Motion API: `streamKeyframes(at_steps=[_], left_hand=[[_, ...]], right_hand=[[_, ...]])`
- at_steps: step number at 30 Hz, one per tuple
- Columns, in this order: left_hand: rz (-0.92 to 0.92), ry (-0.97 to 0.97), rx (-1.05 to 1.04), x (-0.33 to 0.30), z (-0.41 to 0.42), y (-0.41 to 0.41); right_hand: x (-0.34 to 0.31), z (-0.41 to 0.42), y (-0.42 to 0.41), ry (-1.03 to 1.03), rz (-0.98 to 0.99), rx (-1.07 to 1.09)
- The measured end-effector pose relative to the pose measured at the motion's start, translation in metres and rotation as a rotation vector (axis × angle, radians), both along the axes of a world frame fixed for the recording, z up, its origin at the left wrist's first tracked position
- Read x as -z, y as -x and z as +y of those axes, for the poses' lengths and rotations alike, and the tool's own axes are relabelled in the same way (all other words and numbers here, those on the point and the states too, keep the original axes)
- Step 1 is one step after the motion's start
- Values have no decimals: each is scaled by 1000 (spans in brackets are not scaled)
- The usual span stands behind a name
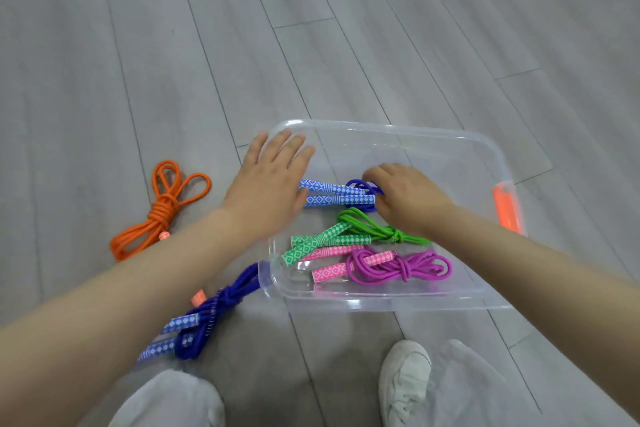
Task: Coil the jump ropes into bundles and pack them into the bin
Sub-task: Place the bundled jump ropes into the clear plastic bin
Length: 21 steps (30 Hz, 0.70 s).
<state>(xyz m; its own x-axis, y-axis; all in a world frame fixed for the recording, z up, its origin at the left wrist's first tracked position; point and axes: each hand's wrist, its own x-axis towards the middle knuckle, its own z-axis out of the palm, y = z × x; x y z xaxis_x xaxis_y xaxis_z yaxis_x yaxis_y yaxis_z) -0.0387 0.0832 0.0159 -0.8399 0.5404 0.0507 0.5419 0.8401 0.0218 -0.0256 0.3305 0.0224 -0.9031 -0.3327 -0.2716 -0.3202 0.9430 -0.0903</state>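
Nearest: a white shoe (403,381) and grey trouser legs on the grey plank floor (138,45).

Floor, left of the bin: a coiled blue rope (211,315) with blue-and-white patterned handles, its far end touching the bin's near left corner. Farther left, well apart: a coiled orange rope (162,211).

Clear plastic bin (381,300) on the floor, orange latch (506,208) at its right end. Inside, near to far: purple rope (398,267) with pink handles; green rope (349,236) with green handles; a second blue rope (337,194) with blue handles.

Left hand (268,184): fingers straight and spread, palm down over the bin's far left corner, covering the left ends of the blue handles.

Right hand (403,194): fingers curled down onto the cord end of the blue rope in the bin, gripping it.
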Motion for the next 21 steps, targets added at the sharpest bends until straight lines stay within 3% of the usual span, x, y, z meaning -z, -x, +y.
streamKeyframes(at_steps=[4, 11, 17, 21], left_hand=[[-58, -239, -230, 5, -63, -4], [-237, -327, -587, 56, -160, -43], [-407, -342, -505, 112, -198, -104], [-506, -431, -383, 124, -215, -129]], right_hand=[[-18, -33, 13, 88, 151, -136], [-40, -133, 27, 193, 222, -356], [-12, -223, 8, 171, 101, -493], [20, -264, -9, -49, -92, -454]])
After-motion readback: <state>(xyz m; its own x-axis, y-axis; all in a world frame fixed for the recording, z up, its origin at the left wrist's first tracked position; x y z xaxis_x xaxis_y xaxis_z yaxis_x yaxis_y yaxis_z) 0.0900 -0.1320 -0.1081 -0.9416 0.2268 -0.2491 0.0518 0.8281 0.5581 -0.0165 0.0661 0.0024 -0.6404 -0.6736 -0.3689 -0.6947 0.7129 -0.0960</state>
